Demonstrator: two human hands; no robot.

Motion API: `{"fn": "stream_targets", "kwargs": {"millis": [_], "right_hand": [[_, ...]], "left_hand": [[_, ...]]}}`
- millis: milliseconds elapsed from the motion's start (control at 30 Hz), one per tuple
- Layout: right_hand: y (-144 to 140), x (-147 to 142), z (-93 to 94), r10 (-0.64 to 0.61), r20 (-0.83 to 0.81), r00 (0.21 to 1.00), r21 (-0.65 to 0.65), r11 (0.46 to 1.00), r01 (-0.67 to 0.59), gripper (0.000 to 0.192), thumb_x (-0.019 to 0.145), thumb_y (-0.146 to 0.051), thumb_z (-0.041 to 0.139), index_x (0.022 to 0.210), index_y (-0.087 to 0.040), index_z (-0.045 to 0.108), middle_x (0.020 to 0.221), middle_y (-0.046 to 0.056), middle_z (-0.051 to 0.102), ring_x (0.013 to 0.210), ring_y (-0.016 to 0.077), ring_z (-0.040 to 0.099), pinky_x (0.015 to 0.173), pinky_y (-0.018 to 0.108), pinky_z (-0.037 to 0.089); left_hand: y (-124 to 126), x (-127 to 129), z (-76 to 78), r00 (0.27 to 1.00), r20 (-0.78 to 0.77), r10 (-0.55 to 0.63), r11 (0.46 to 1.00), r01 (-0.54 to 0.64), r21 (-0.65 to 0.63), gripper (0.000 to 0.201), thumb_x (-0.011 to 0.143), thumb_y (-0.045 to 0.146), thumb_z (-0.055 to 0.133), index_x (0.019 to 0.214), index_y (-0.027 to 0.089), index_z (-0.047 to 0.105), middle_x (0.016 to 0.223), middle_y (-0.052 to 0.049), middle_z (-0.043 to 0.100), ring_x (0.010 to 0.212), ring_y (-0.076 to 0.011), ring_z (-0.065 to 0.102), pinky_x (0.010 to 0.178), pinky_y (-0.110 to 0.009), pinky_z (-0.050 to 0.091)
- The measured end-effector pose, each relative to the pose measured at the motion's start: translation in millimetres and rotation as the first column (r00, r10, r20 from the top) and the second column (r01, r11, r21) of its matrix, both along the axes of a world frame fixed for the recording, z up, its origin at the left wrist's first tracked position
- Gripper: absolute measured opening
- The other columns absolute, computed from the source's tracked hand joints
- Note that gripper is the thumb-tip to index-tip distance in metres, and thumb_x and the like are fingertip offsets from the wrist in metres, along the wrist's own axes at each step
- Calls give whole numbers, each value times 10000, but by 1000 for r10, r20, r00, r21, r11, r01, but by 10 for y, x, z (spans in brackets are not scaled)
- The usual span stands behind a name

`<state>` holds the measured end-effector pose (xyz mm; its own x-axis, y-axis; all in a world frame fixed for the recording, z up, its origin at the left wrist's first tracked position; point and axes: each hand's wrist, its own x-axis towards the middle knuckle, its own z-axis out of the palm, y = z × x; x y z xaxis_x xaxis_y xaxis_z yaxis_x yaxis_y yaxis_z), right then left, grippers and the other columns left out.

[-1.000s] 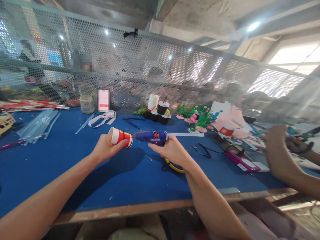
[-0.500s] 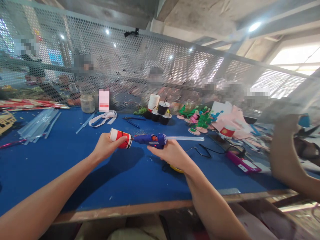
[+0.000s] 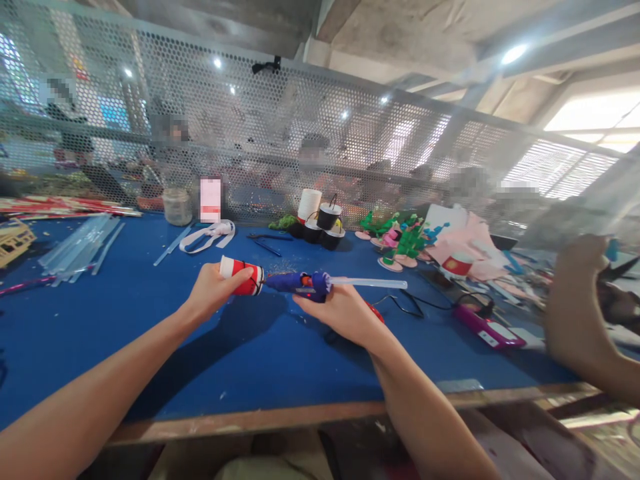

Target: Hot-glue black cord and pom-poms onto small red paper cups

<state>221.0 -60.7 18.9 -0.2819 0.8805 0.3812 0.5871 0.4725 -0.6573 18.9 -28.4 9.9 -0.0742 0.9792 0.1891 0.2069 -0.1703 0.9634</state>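
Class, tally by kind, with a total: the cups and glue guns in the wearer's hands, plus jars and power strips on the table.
Paper cup in left hand: 1
Glue gun in right hand: 1
Jar: 1
Purple power strip: 1
Total: 4

Bright Upper Right, Soft Shadow Below

Daylight washed out the large pale window [image 3: 597,110] at the upper right of the frame, and the glaring white ceiling lamp [image 3: 514,53] flared to its left. Haze veiled the grey perforated metal screen [image 3: 280,113], blurring everything behind. A soft dark shadow [image 3: 235,333] spread across the flat blue tabletop [image 3: 325,367], left of centre. A tiny red light [image 3: 309,295] glowed on the dark-blue plastic glue gun [image 3: 287,281]. Wide-angle distortion stretched the edges.
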Motion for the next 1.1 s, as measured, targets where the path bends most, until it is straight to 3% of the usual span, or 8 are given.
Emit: {"fn": "stream_targets", "kwargs": {"millis": [167, 333, 567, 1100], "right_hand": [[9, 3, -24, -33, -24, 999, 6, 999, 33, 157, 715, -286, 499, 639, -162, 558, 540, -27, 481, 515, 106, 438, 518, 228, 367], [-5, -1, 1, 9, 32, 999, 76, 997, -11, 161, 703, -260, 518, 575, -163, 511, 545, -32, 468, 515, 94, 429, 495, 211, 351], [23, 13, -30, -30, 7, 1000, 57, 998, 29, 148, 729, -270, 502, 657, -155, 562, 561, -20, 496, 527, 108, 456, 531, 228, 388], [7, 26, -35, 37, 60, 998, 81, 996, -41, 162, 730, -266, 509, 607, -161, 516, 580, -26, 494, 550, 99, 441, 507, 207, 350]], "left_hand": [[-16, 17, 17, 1000, 1, -13, 1000, 13, -3, 291, 531, 352, 648, 425, 150, 468, 394, 68, 399, 383, -41, 297, 360, -177, 218], [1, -3, -4, 1000, 3, -16, 1000, 16, 2, 272, 533, 328, 646, 426, 148, 472, 389, 70, 400, 382, -42, 299, 359, -176, 225], [23, -10, -43, 998, -36, -45, 998, 47, 40, 269, 564, 359, 643, 459, 136, 533, 421, 52, 448, 405, -54, 346, 381, -183, 263], [27, -25, -42, 1000, -19, -10, 1000, 11, 29, 265, 545, 339, 645, 444, 143, 497, 410, 61, 418, 399, -51, 324, 379, -181, 241]]}}
